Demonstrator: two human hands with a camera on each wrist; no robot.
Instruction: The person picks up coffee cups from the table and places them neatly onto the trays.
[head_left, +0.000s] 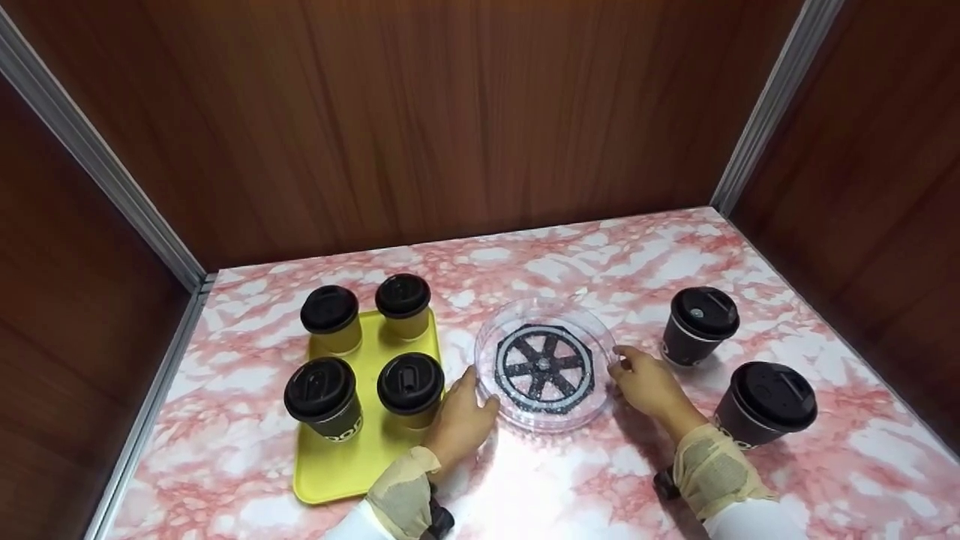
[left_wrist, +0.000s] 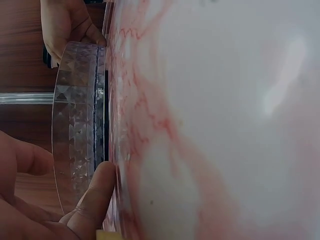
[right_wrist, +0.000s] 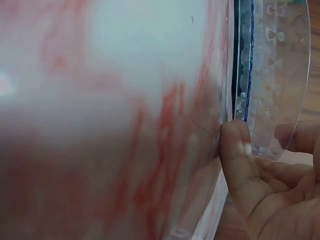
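A clear plastic round tray (head_left: 545, 365) with a black six-spoked ring in its middle lies between my hands. At its left edge my left hand (head_left: 460, 420) grips the rim; in the left wrist view a finger lies low along the faceted wall, by the tabletop, with the thumb higher up. My right hand (head_left: 652, 386) holds the opposite side. The right wrist view shows that hand's fingertips (right_wrist: 234, 137) at the tray's lower edge and its thumb at the upper rim. In these side views the tray sits at or very close to the tabletop.
Left of the tray, a yellow rectangular tray (head_left: 330, 472) carries several black-lidded paper cups (head_left: 321, 397), one close beside my left hand. Two dark cups (head_left: 701, 326) with black lids stand right of my right hand. Wood-grain panels (head_left: 480, 112) border the pink marbled table (head_left: 247, 360).
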